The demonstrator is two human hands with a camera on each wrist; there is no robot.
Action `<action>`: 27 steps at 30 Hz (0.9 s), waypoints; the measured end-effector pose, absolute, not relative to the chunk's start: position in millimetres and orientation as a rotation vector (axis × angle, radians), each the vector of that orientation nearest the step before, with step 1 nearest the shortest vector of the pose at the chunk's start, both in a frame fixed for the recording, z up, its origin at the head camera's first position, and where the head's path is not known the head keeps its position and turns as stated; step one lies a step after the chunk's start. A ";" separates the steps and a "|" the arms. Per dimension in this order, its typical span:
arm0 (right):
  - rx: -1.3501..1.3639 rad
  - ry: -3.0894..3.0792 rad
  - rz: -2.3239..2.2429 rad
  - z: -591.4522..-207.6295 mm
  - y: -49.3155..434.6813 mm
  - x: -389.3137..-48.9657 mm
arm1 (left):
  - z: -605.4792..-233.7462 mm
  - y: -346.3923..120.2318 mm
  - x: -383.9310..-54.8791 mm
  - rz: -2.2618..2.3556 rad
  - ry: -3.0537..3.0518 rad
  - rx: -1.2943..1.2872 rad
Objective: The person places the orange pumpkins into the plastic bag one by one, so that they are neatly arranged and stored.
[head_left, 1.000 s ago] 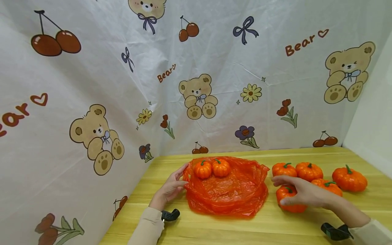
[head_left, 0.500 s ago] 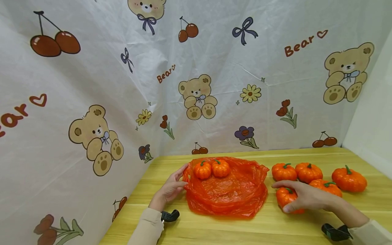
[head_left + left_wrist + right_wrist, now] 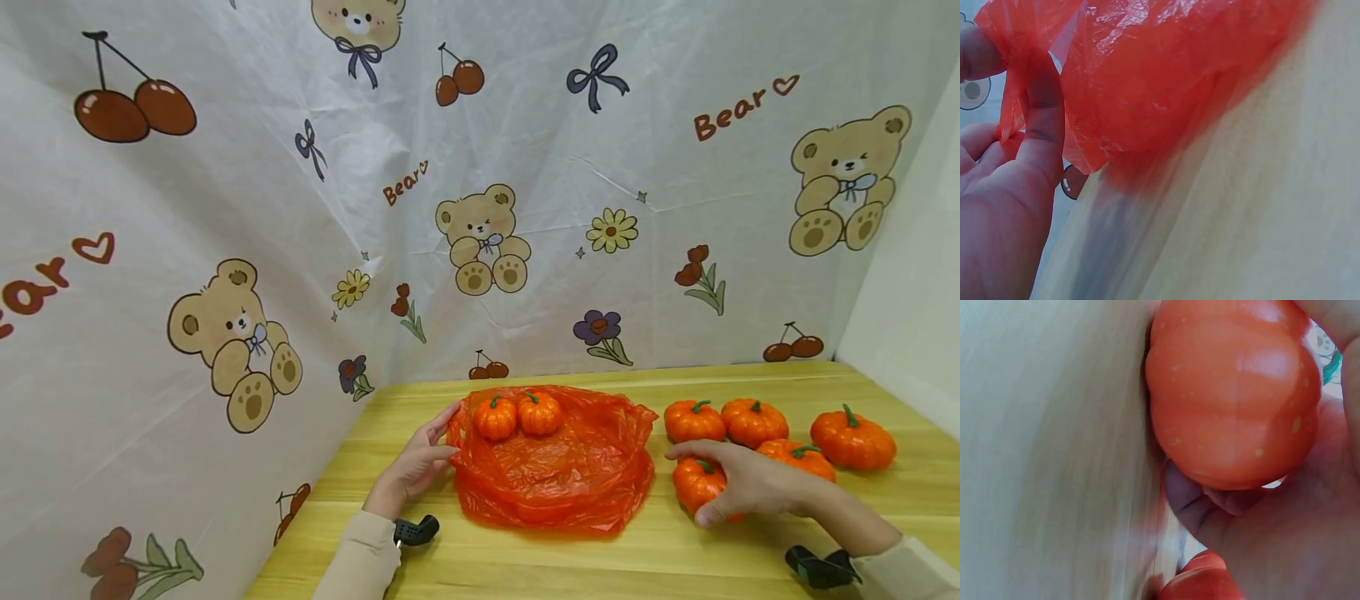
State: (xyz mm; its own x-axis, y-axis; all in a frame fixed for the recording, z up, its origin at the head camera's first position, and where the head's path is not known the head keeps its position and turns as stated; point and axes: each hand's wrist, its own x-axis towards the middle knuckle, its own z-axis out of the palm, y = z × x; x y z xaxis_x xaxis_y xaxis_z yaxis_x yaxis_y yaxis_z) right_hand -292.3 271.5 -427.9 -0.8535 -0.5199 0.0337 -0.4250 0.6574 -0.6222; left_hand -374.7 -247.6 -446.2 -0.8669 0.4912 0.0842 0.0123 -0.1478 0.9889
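Observation:
A thin red plastic bag [image 3: 551,496] lies spread open on the wooden table. Two small orange pumpkins with green stems, the left one [image 3: 495,419] and the right one [image 3: 540,414], sit at its back left. My left hand [image 3: 415,465] holds the bag's left edge; in the left wrist view the plastic [image 3: 1129,81] wraps over the fingers. My right hand [image 3: 765,482] grips another small pumpkin [image 3: 693,487] to the right of the bag. In the right wrist view this pumpkin [image 3: 1229,394] sits between thumb and fingers, close against the table; its far side is hidden.
Several more pumpkins stand on the right: a back-left one [image 3: 694,422], one beside it [image 3: 754,423], one partly behind my right hand [image 3: 813,467], and a larger one [image 3: 853,442]. A bear-printed curtain [image 3: 555,275] hangs behind the table [image 3: 525,575].
My right hand's thumb and fingers have come down and closed around the near pumpkin. The left hand and the bag stay where they were.

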 end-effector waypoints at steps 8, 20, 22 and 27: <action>-0.737 2.713 -1.041 -418.8 271.3 -292.9 | -446.5 -246.8 -376.5 2.074 1.806 0.592; -0.737 2.782 -1.010 -396.3 257.9 -298.1 | -449.6 -249.0 -375.2 2.080 1.814 0.557; -0.737 2.755 -1.064 -393.3 254.2 -300.4 | -449.0 -248.9 -375.4 2.082 1.809 0.552; -0.760 2.689 -1.199 -383.2 242.4 -306.7 | -447.1 -247.8 -376.1 2.087 1.813 0.537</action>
State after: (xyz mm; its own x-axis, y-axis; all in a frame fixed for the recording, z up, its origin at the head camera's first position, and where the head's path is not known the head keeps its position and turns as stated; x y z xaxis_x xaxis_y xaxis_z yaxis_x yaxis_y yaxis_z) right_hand -306.7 242.4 -383.2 -0.8702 -0.4807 0.1078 -0.4015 0.5651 -0.7207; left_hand -376.1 -247.8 -447.1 -0.8768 0.4759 0.0695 0.0023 -0.1402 0.9901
